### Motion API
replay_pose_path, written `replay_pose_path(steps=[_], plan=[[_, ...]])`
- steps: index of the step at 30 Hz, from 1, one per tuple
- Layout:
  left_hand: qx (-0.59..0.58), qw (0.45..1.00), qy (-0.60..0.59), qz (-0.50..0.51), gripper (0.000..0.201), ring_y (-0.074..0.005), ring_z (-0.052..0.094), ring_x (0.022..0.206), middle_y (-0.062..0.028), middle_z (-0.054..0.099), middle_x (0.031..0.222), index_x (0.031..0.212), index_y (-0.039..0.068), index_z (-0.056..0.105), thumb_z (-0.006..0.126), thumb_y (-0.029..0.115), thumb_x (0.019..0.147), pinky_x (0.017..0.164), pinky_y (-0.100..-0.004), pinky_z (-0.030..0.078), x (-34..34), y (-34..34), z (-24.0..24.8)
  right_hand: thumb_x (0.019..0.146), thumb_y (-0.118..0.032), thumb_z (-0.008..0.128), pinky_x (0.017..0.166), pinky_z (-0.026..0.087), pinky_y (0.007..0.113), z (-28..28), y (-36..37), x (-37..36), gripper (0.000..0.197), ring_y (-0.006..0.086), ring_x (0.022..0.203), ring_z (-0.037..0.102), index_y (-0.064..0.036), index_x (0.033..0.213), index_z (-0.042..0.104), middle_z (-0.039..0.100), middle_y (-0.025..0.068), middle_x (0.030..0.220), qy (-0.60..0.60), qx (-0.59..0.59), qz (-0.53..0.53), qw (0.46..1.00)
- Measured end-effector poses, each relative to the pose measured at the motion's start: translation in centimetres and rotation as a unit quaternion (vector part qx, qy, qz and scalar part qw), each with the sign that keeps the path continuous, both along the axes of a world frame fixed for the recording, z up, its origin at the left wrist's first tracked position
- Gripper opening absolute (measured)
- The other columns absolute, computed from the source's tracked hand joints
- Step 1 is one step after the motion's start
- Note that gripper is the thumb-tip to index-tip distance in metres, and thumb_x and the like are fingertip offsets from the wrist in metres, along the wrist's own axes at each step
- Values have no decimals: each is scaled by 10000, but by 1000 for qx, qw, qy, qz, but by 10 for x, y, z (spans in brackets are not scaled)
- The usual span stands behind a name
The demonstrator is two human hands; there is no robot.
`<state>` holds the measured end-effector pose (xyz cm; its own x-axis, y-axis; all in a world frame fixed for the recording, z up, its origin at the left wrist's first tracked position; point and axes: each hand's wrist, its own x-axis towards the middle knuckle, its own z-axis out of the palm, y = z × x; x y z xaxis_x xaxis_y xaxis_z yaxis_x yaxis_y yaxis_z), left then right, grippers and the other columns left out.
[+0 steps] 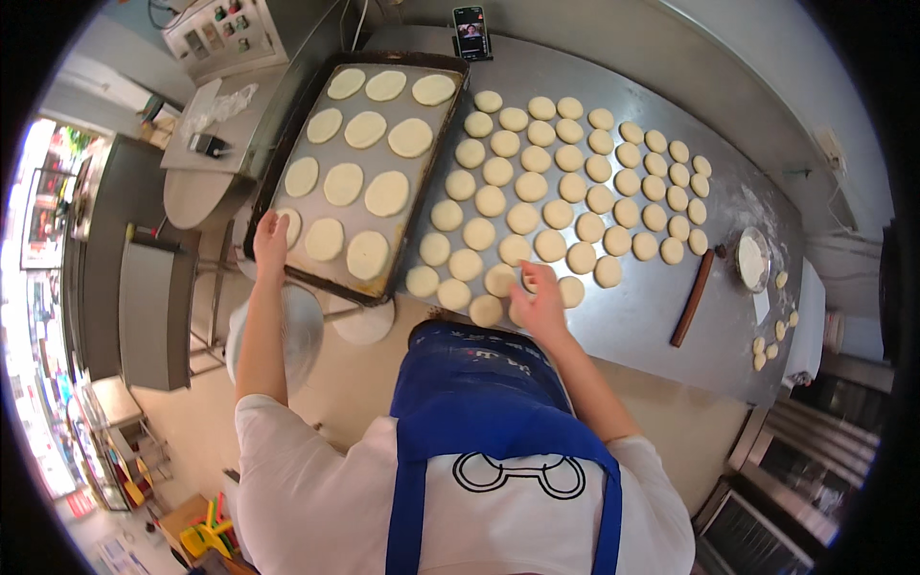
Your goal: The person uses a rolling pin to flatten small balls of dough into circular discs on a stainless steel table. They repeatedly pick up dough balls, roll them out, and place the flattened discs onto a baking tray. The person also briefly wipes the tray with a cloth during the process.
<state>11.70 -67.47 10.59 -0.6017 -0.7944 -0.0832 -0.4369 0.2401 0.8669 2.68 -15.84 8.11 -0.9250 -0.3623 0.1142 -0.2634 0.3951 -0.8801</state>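
My left hand is at the near left corner of a dark-rimmed baking tray, fingers closed on the edge of a flat dough disc. The hand partly hides this disc. Several more pale, flattened dough discs lie in rows on the tray. To the right, small thick dough rounds cover much of the steel table. My right hand is down among the nearest ones, thumb and fingers around a dough round mostly hidden by them.
The steel table holds a brown rolling pin, a bowl of white powder and small dough pieces at the right. A phone stands at the back. Left of the tray is a side counter with a plastic bag.
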Motion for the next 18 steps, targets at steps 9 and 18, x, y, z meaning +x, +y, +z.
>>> replay_pose_path(steps=[9,18], plan=[[-239,931,-250,-117,701,-374,604,1207,-247,607,1354,1411,-52,536,743,385,903,1057,-420,446,-16,-162,-57,885,-271,725,1013,445,471,-35,-229,16,680,417,1159,539,68,1410,458,550,273,1241,-32,68,-56,996],[129,980,-103,-114,693,-236,573,1227,-164,613,1347,1443,-92,464,705,345,962,1053,-326,416,-33,-185,-35,863,-230,696,1028,420,477,-52,-259,23,647,418,1141,516,105,1382,501,582,270,1175,-160,23,-152,975]])
